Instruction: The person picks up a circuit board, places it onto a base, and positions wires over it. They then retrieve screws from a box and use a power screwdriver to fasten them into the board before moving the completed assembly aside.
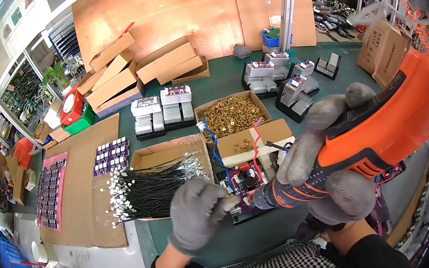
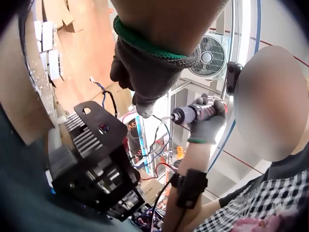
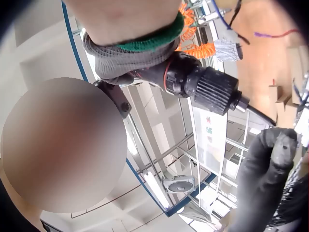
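Observation:
My gloved right hand (image 1: pixel 348 195) grips an orange and black power drill (image 1: pixel 384 124), its nose pointing left over a purple circuit board (image 1: pixel 237 180). The board sits in a black frame (image 2: pixel 108 166) with metal fins, and blue and red wires rise from it. Beside the drill's tip is my gloved left hand (image 1: pixel 195 214), fingers curled and thumb and fingertip brought together. In the right wrist view, the left fingertips (image 3: pixel 285 147) come close below the drill's chuck (image 3: pixel 215 89). I cannot tell whether a small part sits between them.
Behind the board stands a carton of small brass-coloured screws (image 1: pixel 231 116). Left of it lies a box of black cables with white plugs (image 1: pixel 157 192). Finned modules (image 1: pixel 163 111) stand farther back, near cardboard trays (image 1: pixel 168 62). Purple boards (image 1: pixel 112 156) lie on cardboard at left.

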Available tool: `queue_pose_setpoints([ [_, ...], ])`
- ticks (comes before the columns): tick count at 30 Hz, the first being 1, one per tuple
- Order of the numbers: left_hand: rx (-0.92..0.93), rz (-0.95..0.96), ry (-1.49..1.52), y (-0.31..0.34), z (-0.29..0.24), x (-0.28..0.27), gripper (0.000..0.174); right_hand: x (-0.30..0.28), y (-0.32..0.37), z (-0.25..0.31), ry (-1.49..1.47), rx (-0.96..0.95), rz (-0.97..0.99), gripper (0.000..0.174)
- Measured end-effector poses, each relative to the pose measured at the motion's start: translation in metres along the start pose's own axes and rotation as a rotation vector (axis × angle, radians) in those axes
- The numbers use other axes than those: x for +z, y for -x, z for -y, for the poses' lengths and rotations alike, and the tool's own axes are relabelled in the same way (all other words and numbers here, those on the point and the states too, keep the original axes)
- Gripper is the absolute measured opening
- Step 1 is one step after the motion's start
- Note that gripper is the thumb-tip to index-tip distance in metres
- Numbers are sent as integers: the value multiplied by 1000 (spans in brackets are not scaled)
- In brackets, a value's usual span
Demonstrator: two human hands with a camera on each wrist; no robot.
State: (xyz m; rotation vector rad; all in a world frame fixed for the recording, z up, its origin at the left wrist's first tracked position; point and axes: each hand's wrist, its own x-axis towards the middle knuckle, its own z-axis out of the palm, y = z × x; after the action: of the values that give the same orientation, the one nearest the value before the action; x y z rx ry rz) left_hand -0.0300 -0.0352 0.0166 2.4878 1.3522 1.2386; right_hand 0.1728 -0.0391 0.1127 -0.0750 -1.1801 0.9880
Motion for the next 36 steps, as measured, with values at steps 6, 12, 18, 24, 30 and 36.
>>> queue_pose_setpoints([
  [6,-17,37,104,7,-3,3,22,3,-3,-15,222,45,32,75],
  [12,-33,40,74,6,-1,-6,23,5,-3,-28,249,78,8,74],
  [18,-61,123,102,2,4,-5,29,3,-3,-30,237,172,8,75],
  [24,-28,96,8,-3,-1,-5,21,1,-6,-28,199,150,-18,74],
  [30,-46,83,-10,-2,-4,-4,21,4,-5,-26,130,200,-47,71],
  [36,-102,96,-60,1,-7,-1,36,6,-12,-35,245,116,-54,63],
])
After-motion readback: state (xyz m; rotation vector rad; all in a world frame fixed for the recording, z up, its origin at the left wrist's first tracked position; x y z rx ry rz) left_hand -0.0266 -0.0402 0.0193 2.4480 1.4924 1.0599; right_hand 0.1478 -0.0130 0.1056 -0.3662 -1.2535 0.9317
